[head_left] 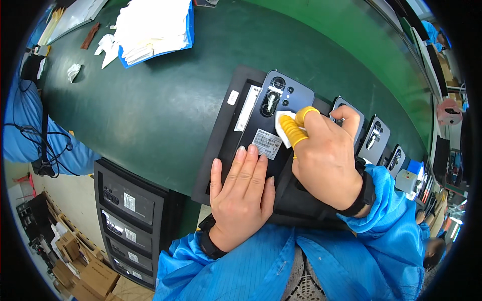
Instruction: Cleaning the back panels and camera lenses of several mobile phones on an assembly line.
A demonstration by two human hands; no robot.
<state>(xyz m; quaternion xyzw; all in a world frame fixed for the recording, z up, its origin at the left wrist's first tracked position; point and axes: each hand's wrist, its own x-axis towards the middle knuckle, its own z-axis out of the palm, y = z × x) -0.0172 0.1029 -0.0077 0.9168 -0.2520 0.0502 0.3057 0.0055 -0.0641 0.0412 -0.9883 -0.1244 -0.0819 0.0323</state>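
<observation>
A dark blue smartphone (258, 120) lies back side up, slanted, on a black tray (203, 173) with recesses. Its camera cluster points away from me, and a white printed label (266, 144) is on its back. My left hand (241, 198) rests flat over the phone's near end, fingers stretched out, their tips at the label's edge. Yellow finger cots (292, 131) cover two digits of my right hand (329, 160). That hand is closed on a folded white wiping cloth (281, 125), pressed to the phone's back beside the cameras.
More smartphones (374, 138) stand in a row to the right. At the far left, a blue bin (190, 30) holds piled white cloths (150, 25) on the green table (165, 110). A black tray of phones (159, 220) is lower left, near another person's blue sleeve (75, 155).
</observation>
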